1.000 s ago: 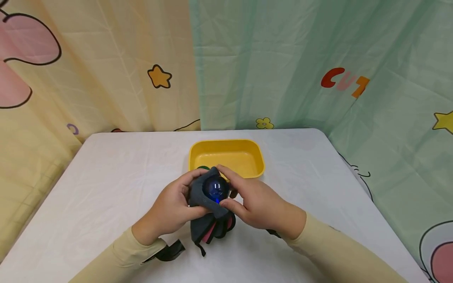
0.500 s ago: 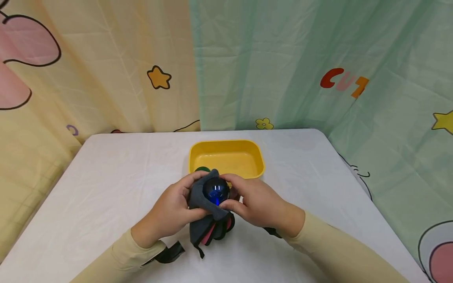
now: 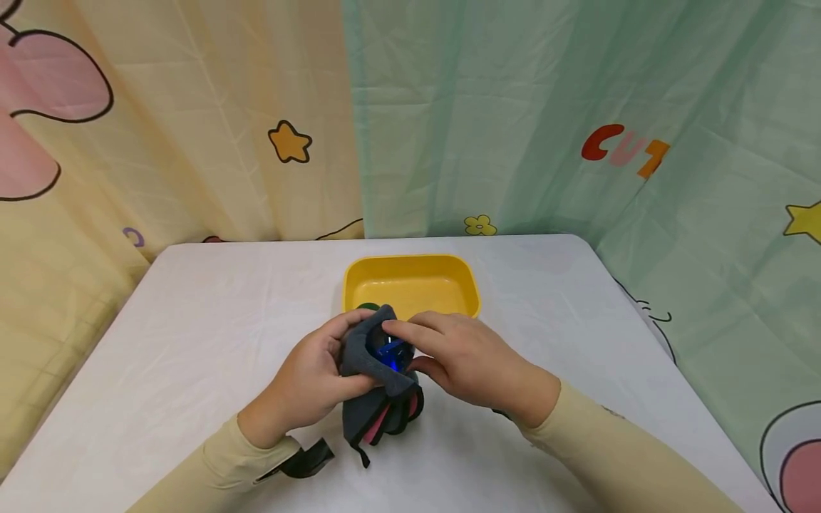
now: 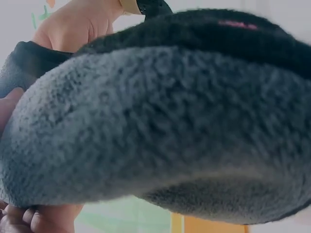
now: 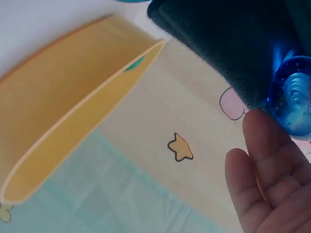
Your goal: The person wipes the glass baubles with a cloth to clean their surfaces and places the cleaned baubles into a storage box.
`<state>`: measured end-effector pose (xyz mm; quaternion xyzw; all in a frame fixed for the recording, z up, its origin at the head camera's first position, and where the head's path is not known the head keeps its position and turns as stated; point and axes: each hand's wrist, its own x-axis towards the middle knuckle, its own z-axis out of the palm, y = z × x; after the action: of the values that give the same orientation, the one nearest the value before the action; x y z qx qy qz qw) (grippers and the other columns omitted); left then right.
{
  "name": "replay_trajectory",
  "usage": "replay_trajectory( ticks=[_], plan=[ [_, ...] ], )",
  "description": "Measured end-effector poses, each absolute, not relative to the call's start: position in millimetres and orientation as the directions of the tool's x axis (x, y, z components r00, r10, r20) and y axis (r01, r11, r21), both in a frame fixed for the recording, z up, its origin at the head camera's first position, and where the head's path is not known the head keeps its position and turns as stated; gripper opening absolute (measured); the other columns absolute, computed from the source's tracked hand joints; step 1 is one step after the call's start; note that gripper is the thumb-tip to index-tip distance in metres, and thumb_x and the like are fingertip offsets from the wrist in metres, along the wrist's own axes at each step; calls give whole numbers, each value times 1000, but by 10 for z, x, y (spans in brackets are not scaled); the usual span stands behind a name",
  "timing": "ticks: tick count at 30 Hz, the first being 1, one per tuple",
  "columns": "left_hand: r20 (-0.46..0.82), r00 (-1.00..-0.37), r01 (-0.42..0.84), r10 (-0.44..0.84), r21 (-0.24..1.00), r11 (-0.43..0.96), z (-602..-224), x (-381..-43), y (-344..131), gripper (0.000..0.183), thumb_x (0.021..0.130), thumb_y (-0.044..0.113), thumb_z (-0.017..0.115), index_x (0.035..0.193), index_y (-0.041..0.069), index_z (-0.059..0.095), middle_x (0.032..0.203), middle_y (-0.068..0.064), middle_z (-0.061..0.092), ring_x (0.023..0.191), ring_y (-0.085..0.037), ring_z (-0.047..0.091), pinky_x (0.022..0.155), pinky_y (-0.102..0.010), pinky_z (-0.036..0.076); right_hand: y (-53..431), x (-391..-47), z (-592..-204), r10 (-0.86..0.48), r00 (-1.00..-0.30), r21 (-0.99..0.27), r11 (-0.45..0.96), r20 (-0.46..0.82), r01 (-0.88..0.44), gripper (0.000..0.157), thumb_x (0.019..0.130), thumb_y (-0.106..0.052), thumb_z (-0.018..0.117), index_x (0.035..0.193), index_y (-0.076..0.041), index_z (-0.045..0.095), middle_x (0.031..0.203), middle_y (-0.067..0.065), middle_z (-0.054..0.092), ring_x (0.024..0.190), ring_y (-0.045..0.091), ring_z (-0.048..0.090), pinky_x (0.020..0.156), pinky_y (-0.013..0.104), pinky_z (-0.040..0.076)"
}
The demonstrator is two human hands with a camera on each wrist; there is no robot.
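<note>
My left hand point(image 3: 301, 381) grips a grey fleece cloth piece point(image 3: 360, 356) with a wide opening at its top. Dark and pink flaps point(image 3: 378, 420) and a short strap hang from its lower end. Inside the opening sits a see-through blue ball point(image 3: 394, 356), partly covered by my fingers. My right hand point(image 3: 468, 356) lies over it, forefinger stretched across the ball and thumb at its near side. In the right wrist view the ball point(image 5: 294, 97) shines beside extended fingers point(image 5: 265, 145). Grey fleece point(image 4: 160, 116) fills most of the left wrist view.
A yellow tray point(image 3: 417, 281) stands on the white-covered table point(image 3: 244, 306) just beyond my hands. Something green and round point(image 3: 368, 306) shows at its near left corner, mostly hidden by the fleece. Printed curtains point(image 3: 449, 128) hang behind the table and along both sides.
My right hand has shifted from pinching the ball at its side to lying over it with straighter fingers. The ball sits lower in the fleece opening. My left hand stays nearly still.
</note>
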<state>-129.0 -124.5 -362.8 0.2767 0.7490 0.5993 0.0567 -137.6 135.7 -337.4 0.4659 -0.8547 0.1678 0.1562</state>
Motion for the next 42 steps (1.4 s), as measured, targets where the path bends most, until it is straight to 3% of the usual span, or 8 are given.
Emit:
replay_trajectory(
  ticks=[2, 8, 11, 18, 24, 27, 34, 42],
  plan=[
    [244, -842, 351, 481, 925, 146, -3623, -1286, -1243, 67, 89, 4, 83, 148, 5, 49, 135, -17, 68, 111, -20, 73, 93, -24, 60, 1340, -1371, -3383, -732, -533, -150, 524, 424, -838, 66, 91, -24, 83, 150, -11, 54, 114, 3, 73, 89, 16, 69, 83, 28, 60],
    [222, -840, 335, 494, 930, 151, -3610, -1268, -1242, 72, 87, 2, 84, 149, 8, 48, 136, -15, 68, 109, -17, 74, 91, -26, 61, 1263, -1320, -3411, -632, -729, -546, 525, 264, -653, 46, 101, -27, 72, 137, -3, 55, 93, -2, 75, 74, 3, 61, 67, 20, 54],
    [242, -838, 354, 490, 923, 150, -3614, -1267, -1243, 71, 87, 2, 84, 148, 7, 49, 133, -15, 68, 106, -16, 74, 90, -26, 62, 1246, -1312, -3417, -610, -762, -595, 535, 219, -600, 43, 105, -29, 67, 139, -6, 56, 94, -4, 75, 78, 3, 62, 70, 21, 55],
    [265, -836, 362, 480, 924, 121, -3629, -1288, -1283, 67, 88, 1, 82, 146, 1, 49, 130, -18, 69, 109, -15, 73, 94, -24, 60, 1299, -1371, -3349, -746, -602, -284, 534, 285, -796, 76, 98, -25, 77, 163, -17, 37, 133, 3, 68, 106, 17, 70, 94, 32, 60],
    [231, -841, 328, 490, 937, 120, -3618, -1291, -1294, 67, 90, 3, 82, 148, 3, 48, 135, -18, 68, 113, -18, 72, 96, -24, 59, 1298, -1423, -3367, -784, -469, -88, 477, 407, -875, 71, 90, -14, 85, 153, -18, 52, 118, 6, 71, 94, 20, 70, 88, 31, 61],
    [236, -840, 342, 489, 930, 138, -3609, -1295, -1287, 69, 88, 2, 83, 148, 6, 49, 136, -14, 69, 115, -17, 72, 98, -24, 58, 1282, -1421, -3352, -768, -524, -156, 505, 368, -849, 70, 91, -22, 84, 153, -13, 51, 117, 4, 75, 94, 18, 72, 87, 30, 61],
    [254, -839, 374, 480, 911, 173, -3590, -1306, -1305, 68, 88, 3, 84, 147, 4, 51, 132, -14, 71, 112, -14, 72, 95, -24, 59, 1259, -1427, -3327, -688, -691, -559, 492, 220, -668, 67, 96, -31, 77, 152, -11, 46, 115, 1, 76, 94, 12, 71, 70, 22, 57],
    [246, -874, 364, 418, 902, 231, -3538, -1322, -1476, 59, 90, 6, 83, 143, 5, 56, 125, -14, 73, 101, -13, 74, 87, -25, 62, 1299, -1524, -3275, -644, -731, -639, 469, 225, -610, 63, 99, -25, 75, 153, -11, 45, 121, 2, 74, 97, 9, 70, 88, 28, 61]
  ],
)
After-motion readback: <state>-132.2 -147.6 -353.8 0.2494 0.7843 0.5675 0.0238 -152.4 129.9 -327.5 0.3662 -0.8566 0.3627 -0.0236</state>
